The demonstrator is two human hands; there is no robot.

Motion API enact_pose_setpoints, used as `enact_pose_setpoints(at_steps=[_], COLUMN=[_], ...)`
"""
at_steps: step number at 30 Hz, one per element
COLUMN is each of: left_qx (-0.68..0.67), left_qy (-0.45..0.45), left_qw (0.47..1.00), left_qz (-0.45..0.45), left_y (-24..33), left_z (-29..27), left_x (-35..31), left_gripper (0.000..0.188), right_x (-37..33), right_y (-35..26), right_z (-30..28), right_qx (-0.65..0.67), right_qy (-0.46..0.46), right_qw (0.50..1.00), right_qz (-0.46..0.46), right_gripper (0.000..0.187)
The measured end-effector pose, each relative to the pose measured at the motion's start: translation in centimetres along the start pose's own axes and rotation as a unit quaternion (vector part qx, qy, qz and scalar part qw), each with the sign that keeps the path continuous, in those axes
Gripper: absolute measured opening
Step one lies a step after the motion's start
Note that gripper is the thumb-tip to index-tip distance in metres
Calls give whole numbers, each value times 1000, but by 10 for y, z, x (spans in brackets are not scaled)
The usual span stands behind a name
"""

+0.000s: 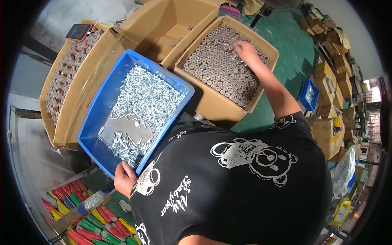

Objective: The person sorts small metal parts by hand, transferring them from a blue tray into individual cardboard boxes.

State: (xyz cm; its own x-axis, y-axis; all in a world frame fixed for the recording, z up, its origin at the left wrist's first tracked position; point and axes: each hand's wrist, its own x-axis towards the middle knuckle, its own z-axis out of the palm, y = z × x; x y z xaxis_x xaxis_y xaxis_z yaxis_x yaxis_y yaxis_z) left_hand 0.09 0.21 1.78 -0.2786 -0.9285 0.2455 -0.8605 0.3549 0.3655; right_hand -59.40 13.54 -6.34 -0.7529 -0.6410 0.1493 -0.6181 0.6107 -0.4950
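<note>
A blue plastic bin stands in front of me, holding a heap of shiny metal bolts and a smaller pile of bolts at its near end. My left hand is closed at the bin's near rim beside that smaller pile; whatever its fingers hold is hidden. To the right, a cardboard box is packed with round cylinders set on end, each with a hole in its centre. Over its far right part reaches my right hand, fingers pinched together near something small and shiny that I cannot make out.
A second carton of cylinders stands at the left, a phone on its far end. Behind the bin is an open carton with a few loose pieces. Coloured packets lie lower left. Stacked cartons line the right side.
</note>
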Motion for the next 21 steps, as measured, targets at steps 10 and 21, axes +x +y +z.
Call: enact_pose_setpoints(at_steps=[10,21], left_qx=[25,11], left_qy=[-19,-32], left_qw=[998,998], left_qz=[-50,-53], left_y=[-2,3], left_z=[-3,-2], left_x=[-10,1], left_gripper=[23,20], right_x=[-37,-14], right_y=[30,36], right_z=[83,71], right_qx=[-171,-56], right_qy=[-134,-174], right_qw=[958,979], right_qz=[-187,-89], right_gripper=[19,30])
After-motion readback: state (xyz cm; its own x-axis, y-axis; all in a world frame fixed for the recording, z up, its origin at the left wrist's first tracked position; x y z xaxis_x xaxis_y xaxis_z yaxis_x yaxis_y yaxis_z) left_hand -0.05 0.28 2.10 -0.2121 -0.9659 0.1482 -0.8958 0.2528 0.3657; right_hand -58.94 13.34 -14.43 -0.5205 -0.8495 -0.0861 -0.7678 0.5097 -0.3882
